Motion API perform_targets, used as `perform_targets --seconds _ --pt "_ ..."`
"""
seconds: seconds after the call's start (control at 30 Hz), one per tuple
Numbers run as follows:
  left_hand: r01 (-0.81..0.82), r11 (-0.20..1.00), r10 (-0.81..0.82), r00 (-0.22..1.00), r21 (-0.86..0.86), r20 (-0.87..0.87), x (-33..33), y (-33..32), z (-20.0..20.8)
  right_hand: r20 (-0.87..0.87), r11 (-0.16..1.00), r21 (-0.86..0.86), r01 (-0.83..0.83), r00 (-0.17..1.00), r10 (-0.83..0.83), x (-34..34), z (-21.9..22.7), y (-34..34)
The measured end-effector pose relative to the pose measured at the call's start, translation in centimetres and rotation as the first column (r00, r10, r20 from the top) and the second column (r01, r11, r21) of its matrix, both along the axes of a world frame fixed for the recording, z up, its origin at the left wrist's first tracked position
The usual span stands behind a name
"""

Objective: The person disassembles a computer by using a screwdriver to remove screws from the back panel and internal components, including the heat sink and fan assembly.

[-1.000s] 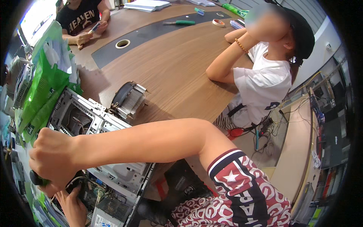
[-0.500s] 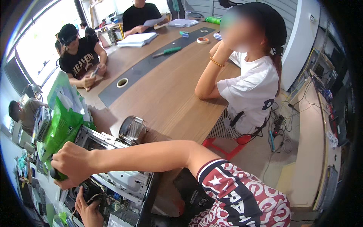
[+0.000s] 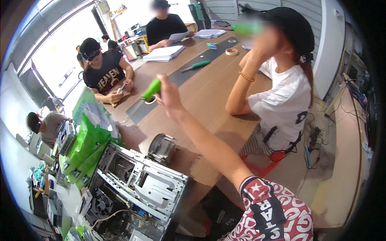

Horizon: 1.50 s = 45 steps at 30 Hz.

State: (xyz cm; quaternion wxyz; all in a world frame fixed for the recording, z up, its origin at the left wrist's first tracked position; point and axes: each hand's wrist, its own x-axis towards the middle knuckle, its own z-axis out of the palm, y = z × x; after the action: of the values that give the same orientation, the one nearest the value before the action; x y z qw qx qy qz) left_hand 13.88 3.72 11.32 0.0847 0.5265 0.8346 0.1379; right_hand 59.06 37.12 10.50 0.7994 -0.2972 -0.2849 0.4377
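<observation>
My right hand (image 3: 169, 96) is raised over the table at the end of an outstretched arm, fingers closed around a green-handled screwdriver (image 3: 152, 90). Its thin shaft is blurred. Below the arm stands an open computer case (image 3: 159, 186) with a bare metal frame. Inside it show a black fan (image 3: 101, 203), cables and a circuit board. A round metal CPU cooler (image 3: 161, 148) sits on the table beside the case. My left hand is out of view.
Green plastic bags (image 3: 86, 148) with papers stand left of the case. Across the wooden table (image 3: 205, 132) lie a green-handled tool (image 3: 197, 65), tape rolls (image 3: 231, 52) and paper stacks (image 3: 164, 53). A person in white (image 3: 277, 88) leans on the right edge; others sit farther off.
My right hand has lifted from the case with the screwdriver and swung up and right over the table. My left hand has left the view. The whole view has shifted.
</observation>
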Motion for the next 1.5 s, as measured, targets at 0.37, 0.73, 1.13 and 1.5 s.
perform_targets --seconds 0.37,0.73,1.13,1.5 --pt "0.106 0.948 -0.108 0.994 0.301 -0.009 7.5 -0.9 1.3 -0.027 0.895 -0.298 -0.332 0.94 0.34 -2.9 -11.3 3.7" --pt "-0.079 0.988 0.102 0.98 0.136 -0.171 8.0 1.6 1.6 -0.035 0.818 -0.211 -0.535 0.841 0.541 -1.6 -13.5 4.6" --pt "0.025 0.987 -0.01 0.996 0.16 -0.092 3.1 1.9 -1.6 -0.033 0.791 -0.239 -0.564 0.818 0.574 -1.8 -13.8 4.7" --pt "0.604 0.736 -0.477 0.783 0.307 -0.399 13.5 9.5 6.8 -0.046 0.831 -0.356 -0.427 0.897 0.44 -2.4 -12.1 4.1"
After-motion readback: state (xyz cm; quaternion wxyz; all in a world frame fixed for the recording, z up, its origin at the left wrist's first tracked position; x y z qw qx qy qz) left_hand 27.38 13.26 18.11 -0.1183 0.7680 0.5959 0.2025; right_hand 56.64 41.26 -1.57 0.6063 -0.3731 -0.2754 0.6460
